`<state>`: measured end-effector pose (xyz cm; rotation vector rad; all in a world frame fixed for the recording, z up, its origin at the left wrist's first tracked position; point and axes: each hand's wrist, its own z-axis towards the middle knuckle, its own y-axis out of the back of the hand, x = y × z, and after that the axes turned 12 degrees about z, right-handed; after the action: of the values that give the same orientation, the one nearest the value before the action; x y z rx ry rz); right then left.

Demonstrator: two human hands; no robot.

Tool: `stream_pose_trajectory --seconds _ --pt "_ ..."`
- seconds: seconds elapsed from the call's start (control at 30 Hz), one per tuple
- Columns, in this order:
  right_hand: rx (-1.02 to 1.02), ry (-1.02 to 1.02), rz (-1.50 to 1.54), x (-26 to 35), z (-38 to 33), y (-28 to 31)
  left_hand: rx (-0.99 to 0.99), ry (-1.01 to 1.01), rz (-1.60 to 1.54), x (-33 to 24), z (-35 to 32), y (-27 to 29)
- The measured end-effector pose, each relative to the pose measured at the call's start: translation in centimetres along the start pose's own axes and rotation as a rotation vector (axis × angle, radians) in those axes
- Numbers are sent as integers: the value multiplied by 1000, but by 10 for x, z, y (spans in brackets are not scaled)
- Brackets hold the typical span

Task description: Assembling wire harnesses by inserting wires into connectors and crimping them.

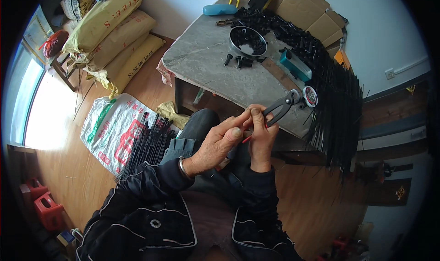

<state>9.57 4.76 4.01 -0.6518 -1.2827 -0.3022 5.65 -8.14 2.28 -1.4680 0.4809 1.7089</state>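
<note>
My right hand (pixel 262 139) is closed round the red handles of end-cutting pliers (pixel 280 108), whose dark jaws point away toward the table. The left hand (pixel 213 146), with a metal bracelet at its wrist, meets it in front of my body. Its thumb and fingers are pressed together at the right thumb, and whatever they pinch is too hidden to name. Just beyond the jaws, a small round dish (pixel 310 96) of tiny parts stands on the grey table (pixel 197 54).
On the table are a metal bowl (pixel 231 42) of black parts, a teal box (pixel 295 67), a blue case (pixel 219 10) and heaped black rods (pixel 334 109). More rods (pixel 149 144) lean by my left leg over a white sack (pixel 103 135). Stacked yellow sacks (pixel 110 27) stand far left.
</note>
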Motion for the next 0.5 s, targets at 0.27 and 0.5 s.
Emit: stream_pose_trajectory --seconds 0.27,0.5 --pt "7 -184 50 -3 -19 -9 -165 8 134 16 6 12" --pt "72 -125 -125 -7 -26 -14 -170 68 -18 10 6 8"
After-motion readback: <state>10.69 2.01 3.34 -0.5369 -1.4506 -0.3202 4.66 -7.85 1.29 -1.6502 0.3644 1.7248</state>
